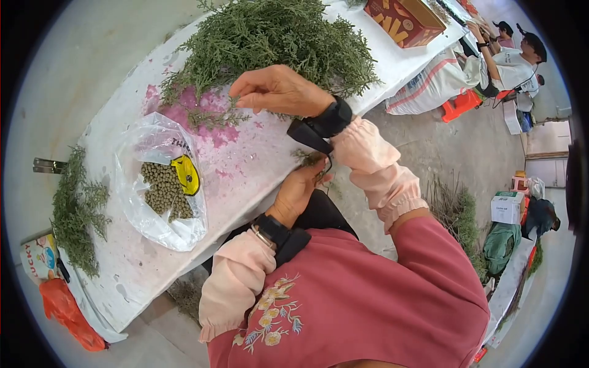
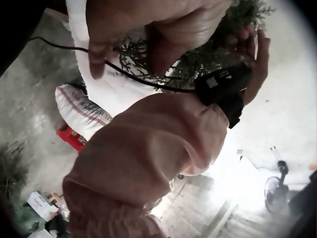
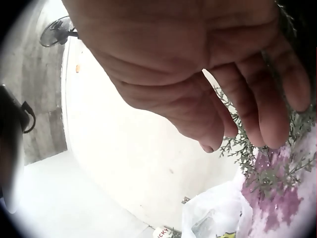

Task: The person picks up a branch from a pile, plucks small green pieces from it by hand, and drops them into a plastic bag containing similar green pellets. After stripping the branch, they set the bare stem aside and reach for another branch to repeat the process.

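My left hand [image 1: 294, 193], low by the table's near edge, holds a small juniper-like evergreen sprig [image 2: 133, 53] between thumb and fingers. Its leafy top shows above the fingers in the head view. My right hand [image 1: 282, 92] is over the table with fingers bent and thumb close to the index finger. Bits of a thin green sprig [image 3: 234, 148] show at its fingertips, seemingly pinched there. Just below lies more loose greenery [image 1: 215, 118] on a pink-purple stain. Beyond the hand spreads a large pile of evergreen branches [image 1: 270, 43].
A clear plastic bag [image 1: 138, 214] of brownish pellets stands on the white table [image 1: 239, 178]. More cut branches [image 1: 76, 202] lie at its left end. A red-brown box [image 1: 405, 24] is at the far end. White sacks [image 1: 429, 86] and people [image 1: 518, 64] are beyond.
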`<state>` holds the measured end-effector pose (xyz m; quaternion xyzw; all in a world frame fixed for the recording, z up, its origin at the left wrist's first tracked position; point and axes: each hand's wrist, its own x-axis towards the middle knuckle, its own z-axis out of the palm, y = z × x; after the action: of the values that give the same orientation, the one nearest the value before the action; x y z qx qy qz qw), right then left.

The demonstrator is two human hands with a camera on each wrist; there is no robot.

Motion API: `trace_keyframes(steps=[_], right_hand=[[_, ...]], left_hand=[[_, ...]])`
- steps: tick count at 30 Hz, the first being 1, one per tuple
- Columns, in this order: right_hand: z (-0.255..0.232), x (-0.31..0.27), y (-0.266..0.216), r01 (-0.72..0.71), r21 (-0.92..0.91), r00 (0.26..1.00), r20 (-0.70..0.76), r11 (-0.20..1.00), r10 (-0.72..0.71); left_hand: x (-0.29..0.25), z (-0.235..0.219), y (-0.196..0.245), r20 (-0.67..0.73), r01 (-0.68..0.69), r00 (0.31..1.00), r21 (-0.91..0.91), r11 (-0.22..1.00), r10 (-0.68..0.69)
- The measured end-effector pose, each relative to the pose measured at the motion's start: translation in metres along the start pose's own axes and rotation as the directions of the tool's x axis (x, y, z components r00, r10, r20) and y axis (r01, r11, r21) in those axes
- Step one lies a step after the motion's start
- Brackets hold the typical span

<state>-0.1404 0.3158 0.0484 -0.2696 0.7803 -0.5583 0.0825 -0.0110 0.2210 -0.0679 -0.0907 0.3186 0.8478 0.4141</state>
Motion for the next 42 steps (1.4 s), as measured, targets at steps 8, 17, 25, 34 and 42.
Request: trace_keyframes(steps=[8,17,25,34,42], right_hand=[[-0.023,-0.056,-0.069,0.011,0.090,0.995,-0.102,0.996,-0.002],[-0.019,-0.159,-0.027,-0.336,-0.415,0.911,-0.372,0.846,0.179],[-0.021,-0.152,-0.044,-0.192,-0.434,0.964,-0.250,0.880,0.087],[-0.061,-0.062,-0.098,0.170,-0.561,0.448,-0.689,0.810,-0.570],[0.031,-0.055,-0.095,-0.032,-0.054,0.968,-0.250,0.998,0.018]], left_hand=[[0.002,0.003,0.002,0.138,-0.017,0.989,-0.253,0.967,0.053],[0.003,0.011,0.006,0.138,-0.025,0.989,-0.221,0.975,0.057],[-0.036,0.015,0.029,0.158,0.149,0.974,0.083,0.985,-0.161],[-0.124,-0.003,0.104,0.021,-0.158,0.987,0.298,0.941,0.159],[-0.172,-0.017,0.108,-0.129,-0.276,0.934,0.333,0.902,0.333]])
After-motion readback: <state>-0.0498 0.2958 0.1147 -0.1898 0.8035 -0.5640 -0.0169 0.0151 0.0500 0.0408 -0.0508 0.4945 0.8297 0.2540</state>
